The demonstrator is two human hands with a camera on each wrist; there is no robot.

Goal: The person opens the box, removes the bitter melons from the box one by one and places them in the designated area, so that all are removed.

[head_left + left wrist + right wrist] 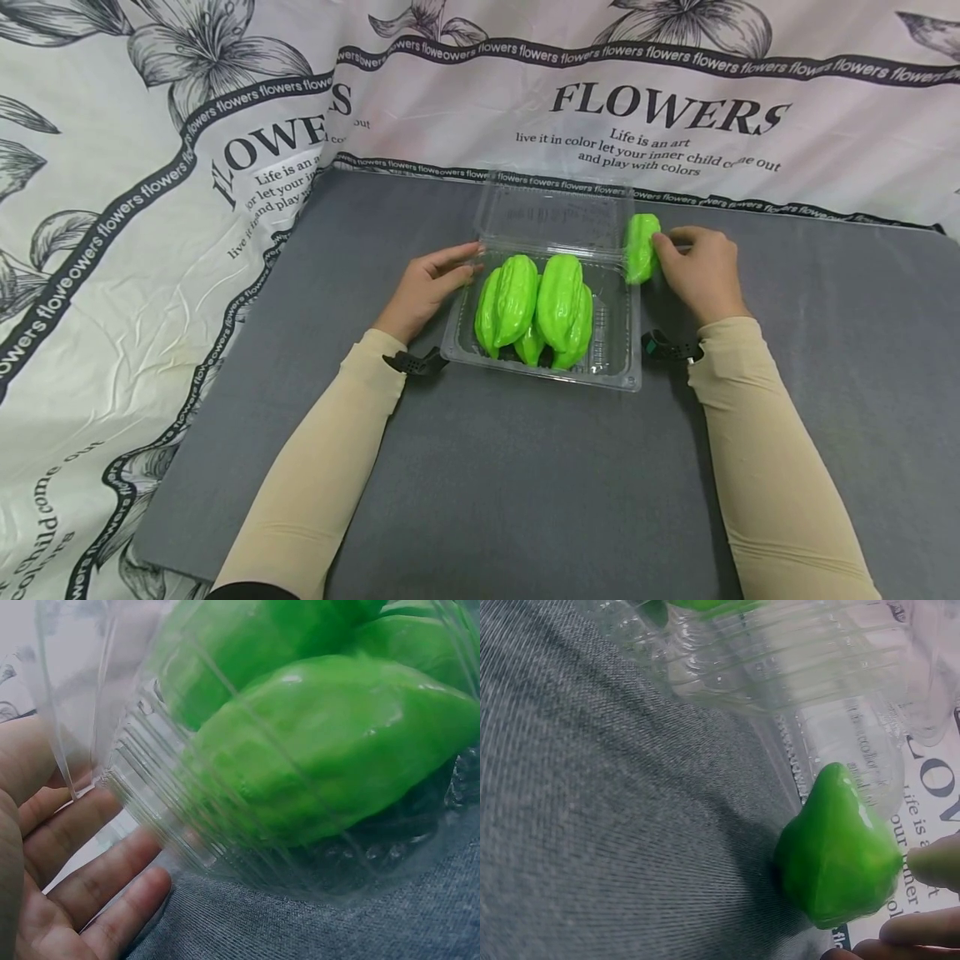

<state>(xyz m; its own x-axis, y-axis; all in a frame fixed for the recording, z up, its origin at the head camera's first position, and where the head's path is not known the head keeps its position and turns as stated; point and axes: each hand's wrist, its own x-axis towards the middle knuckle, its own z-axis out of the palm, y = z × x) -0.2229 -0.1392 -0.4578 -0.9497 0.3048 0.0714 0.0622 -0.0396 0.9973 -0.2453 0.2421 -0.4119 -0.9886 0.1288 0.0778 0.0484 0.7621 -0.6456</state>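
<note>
- Right grip [701,271]: thumb against single green fruit [642,250], which lies between grip and clear box [543,377]; whether pinched, cannot tell.
- Left grip [424,287]: fingers loosely straight, at box's left side.

A grey table [555,492] stands here; white cloth [450,108] lines its far edge and left side, printed with sketched flowers [213,50], wavy black bands [645,58] and bold lettering [671,110].

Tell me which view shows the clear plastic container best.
The head view: nearly the whole container shows, lid open, green pieces inside. The left wrist view gives mainly a ribbed side close up; the right wrist view, only a part cropped at the top.
</note>
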